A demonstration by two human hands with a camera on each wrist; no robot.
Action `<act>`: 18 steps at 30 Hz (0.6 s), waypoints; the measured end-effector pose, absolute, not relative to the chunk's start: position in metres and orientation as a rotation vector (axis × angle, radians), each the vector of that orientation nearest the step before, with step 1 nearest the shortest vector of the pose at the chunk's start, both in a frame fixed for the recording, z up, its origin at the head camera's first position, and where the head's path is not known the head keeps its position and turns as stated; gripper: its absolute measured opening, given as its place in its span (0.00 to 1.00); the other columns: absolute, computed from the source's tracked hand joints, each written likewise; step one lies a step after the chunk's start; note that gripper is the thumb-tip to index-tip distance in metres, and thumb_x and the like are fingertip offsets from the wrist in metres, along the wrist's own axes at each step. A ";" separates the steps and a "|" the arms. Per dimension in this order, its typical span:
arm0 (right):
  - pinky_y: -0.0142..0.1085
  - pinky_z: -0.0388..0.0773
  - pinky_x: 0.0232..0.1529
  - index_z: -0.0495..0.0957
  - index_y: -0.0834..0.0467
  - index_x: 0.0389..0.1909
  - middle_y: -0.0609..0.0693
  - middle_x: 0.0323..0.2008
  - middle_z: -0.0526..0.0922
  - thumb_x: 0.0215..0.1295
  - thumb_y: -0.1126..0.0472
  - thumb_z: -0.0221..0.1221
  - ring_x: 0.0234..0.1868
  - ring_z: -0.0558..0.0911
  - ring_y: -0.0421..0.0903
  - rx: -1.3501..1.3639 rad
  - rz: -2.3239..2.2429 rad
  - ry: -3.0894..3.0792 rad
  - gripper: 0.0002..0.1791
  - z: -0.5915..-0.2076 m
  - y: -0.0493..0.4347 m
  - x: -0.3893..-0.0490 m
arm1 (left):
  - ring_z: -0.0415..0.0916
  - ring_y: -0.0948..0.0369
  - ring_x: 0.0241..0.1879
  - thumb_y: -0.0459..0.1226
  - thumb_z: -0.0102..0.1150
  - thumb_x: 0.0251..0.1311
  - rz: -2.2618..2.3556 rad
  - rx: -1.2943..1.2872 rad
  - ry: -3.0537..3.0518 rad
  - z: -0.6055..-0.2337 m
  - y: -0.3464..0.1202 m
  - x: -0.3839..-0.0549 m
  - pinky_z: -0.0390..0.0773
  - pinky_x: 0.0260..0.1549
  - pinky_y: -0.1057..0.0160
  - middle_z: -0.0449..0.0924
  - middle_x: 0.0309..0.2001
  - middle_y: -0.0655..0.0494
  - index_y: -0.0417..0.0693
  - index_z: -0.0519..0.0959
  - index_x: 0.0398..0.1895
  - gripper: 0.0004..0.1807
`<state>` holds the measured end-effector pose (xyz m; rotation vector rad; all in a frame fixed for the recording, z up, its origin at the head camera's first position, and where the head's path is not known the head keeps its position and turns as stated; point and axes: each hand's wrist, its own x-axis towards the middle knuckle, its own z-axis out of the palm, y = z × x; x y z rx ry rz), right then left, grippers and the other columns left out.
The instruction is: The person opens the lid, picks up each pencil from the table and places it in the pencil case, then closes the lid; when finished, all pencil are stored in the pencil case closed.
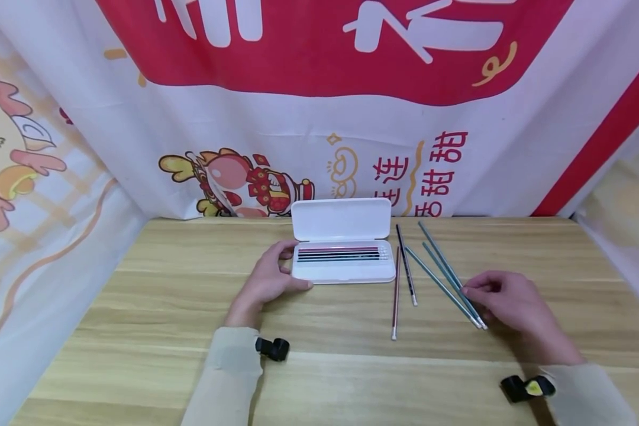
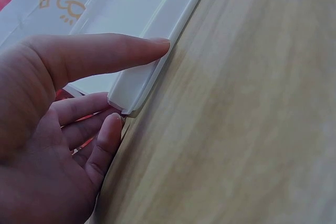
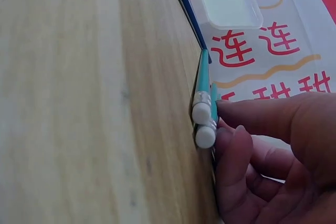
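A white pencil case [image 1: 341, 273] lies on the table with its lid [image 1: 341, 219] raised; several pencils [image 1: 338, 254] rest side by side in it. My left hand [image 1: 268, 278] grips the case's left end, its thumb along the front edge and its fingers around the end. Three teal pencils lie slanted to the right of the case. With thumb and fingertips my right hand [image 1: 508, 299] pinches the rightmost teal pencil [image 1: 442, 255]. White erasers [image 3: 205, 136] at the pencils' near ends show in the right wrist view.
Between the case and the teal pencils lie a dark pencil [image 1: 407, 266] and a reddish pencil [image 1: 396, 296]. The wooden table [image 1: 165, 284] ends at the back against a white and red printed cloth [image 1: 287, 112]. More printed cloth hangs at both sides.
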<state>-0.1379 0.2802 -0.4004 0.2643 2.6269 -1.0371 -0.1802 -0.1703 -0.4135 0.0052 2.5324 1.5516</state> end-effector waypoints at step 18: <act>0.31 0.87 0.43 0.75 0.70 0.64 0.59 0.49 0.86 0.85 0.54 0.53 0.41 0.86 0.37 0.085 -1.287 2.587 0.23 -0.386 0.292 -0.136 | 0.78 0.49 0.56 0.31 0.86 0.45 1.557 0.013 2.545 -0.414 -0.171 -0.180 0.82 0.55 0.54 0.76 0.71 0.45 0.51 0.71 0.78 0.52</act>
